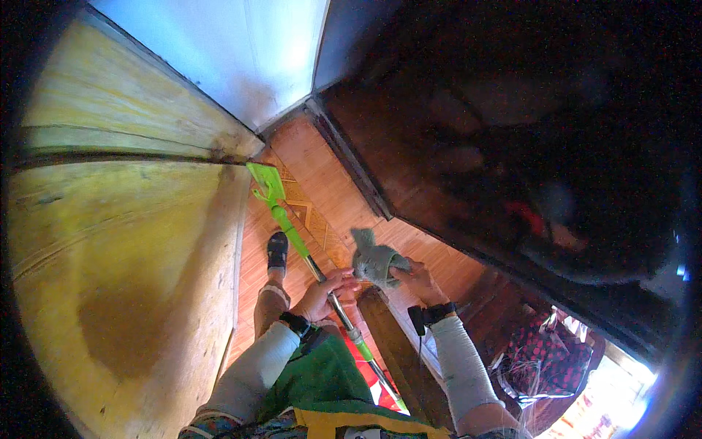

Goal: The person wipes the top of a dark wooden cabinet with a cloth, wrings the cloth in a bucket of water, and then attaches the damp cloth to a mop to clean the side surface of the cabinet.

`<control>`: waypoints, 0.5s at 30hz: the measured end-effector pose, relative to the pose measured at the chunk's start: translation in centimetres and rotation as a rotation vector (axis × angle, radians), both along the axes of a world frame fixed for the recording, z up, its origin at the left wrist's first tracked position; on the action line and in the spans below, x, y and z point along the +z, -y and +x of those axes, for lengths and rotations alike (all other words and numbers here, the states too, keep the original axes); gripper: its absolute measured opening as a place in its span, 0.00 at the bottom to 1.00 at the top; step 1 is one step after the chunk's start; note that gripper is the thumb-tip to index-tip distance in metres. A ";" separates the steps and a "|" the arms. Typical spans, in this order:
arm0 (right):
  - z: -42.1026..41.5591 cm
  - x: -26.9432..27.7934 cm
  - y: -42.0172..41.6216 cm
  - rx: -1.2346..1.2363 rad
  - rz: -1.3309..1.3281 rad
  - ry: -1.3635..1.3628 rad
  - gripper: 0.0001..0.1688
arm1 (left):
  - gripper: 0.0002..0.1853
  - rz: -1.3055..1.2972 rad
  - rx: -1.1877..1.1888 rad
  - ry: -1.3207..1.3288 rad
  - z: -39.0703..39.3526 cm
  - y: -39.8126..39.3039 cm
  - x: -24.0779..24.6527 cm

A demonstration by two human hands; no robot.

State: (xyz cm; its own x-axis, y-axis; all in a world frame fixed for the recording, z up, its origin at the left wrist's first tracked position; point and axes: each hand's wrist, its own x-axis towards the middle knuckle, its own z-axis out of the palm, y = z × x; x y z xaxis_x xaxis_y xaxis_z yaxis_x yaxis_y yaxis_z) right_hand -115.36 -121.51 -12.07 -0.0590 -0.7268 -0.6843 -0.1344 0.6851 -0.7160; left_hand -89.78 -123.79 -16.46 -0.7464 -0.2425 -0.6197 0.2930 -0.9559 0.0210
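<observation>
A flat mop with a lime-green plastic head [267, 182] and a metal pole slants across the middle, its head beside the base of the yellow wooden wall. My left hand [323, 295] is around the pole, below the green joint. To its right, my right hand [418, 280] grips a grey-green cloth mop pad [377, 262], which hangs bunched and folded from the fingers. The pad is apart from the mop head. How the mop head meets the floor cannot be told.
Yellow wooden panels [137, 219] rise at the left, a pale wall [247, 55] behind. A dark wooden edge [351, 159] bounds the tiled floor [323, 181]. A wooden beam [392, 340] lies beside my right forearm. Dotted fabric [548, 356] is at lower right.
</observation>
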 end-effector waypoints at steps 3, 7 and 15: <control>-0.8 -4.3 1.3 -0.213 0.071 0.072 0.18 | 0.22 0.069 0.059 -0.053 -0.9 -2.7 -4.9; -1.8 -12.2 2.4 -0.278 -0.048 -0.068 0.17 | 0.21 0.215 0.016 -0.018 -2.2 -3.8 -8.3; 1.3 -18.4 15.0 -0.217 -0.286 -0.558 0.17 | 0.23 0.198 -0.052 0.084 -3.4 -1.6 -12.8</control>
State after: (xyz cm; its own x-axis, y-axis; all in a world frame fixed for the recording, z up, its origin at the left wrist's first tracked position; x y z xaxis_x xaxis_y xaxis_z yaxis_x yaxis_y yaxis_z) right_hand -114.02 -136.52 -30.47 -0.5143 -0.8068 -0.2906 -0.4180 0.5318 -0.7366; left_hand -93.18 -122.21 -29.23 -0.6985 -0.0720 -0.7120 0.2481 -0.9576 -0.1466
